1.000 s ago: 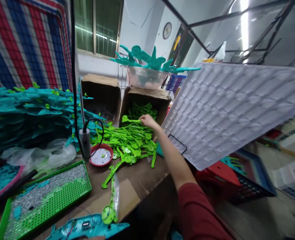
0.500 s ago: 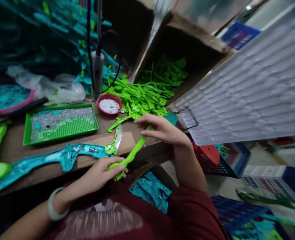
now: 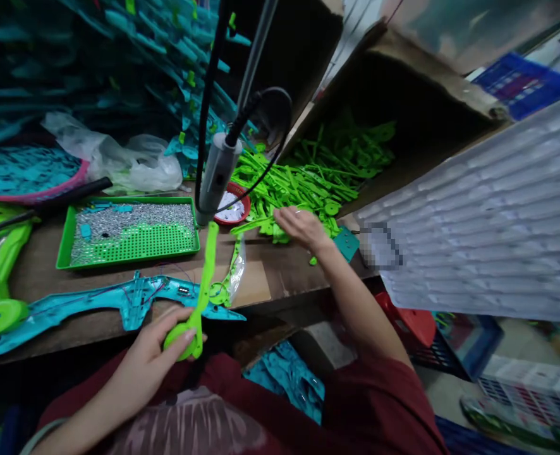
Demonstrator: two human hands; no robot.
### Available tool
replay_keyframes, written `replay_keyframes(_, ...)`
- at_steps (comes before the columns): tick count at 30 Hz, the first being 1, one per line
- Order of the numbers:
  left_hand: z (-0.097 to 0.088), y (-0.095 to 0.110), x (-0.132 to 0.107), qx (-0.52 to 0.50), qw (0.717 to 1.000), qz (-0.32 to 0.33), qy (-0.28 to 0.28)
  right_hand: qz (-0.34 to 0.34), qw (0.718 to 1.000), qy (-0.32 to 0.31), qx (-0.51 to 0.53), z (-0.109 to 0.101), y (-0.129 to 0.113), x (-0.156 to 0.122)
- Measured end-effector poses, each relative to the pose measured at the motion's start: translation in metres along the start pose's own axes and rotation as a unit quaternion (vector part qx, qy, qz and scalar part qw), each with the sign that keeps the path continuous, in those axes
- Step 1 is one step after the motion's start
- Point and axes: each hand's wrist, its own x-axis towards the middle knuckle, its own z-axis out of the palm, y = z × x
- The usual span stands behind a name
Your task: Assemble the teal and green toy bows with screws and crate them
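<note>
My left hand (image 3: 166,344) is closed around the round end of a long lime-green plastic piece (image 3: 206,272), whose narrow arm points up and away from me. Farther off, my right hand (image 3: 303,227) reaches to the near side of a heap of similar lime-green parts (image 3: 303,177). Its fingers are bent together on the end of another lime-green piece (image 3: 254,225); the fingertips are partly hidden. Between the hands, a curved part with a clear section (image 3: 235,278) lies on the bench. Near my left hand rests a long turquoise shell (image 3: 90,300) with thin wires inside.
A green tray (image 3: 64,243) of small metal bits stands left on the bench. Behind it are a grey electric screwdriver (image 3: 218,174), a red bowl (image 3: 246,201) and a pink basket (image 3: 78,180). White stacked sheets (image 3: 479,215) jut in at right. Turquoise parts (image 3: 287,379) lie below the bench.
My right hand has let go of the long lime-green piece and moved to the heap, onto another piece that has shifted. My left hand has drawn its piece leftward and turned it more upright.
</note>
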Motion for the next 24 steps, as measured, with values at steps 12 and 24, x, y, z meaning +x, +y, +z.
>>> replay_keyframes(12, 0.04, 0.015, 0.055, 0.041, 0.998, -0.002, 0.054, -0.015, 0.942, 0.187, 0.279, -0.038, -0.169, -0.072)
replay_keyframes(24, 0.041, 0.018, 0.056, 0.026, 0.995, 0.101, -0.001, 0.016, 0.952, 0.133, 0.275, -0.039, -0.161, -0.08)
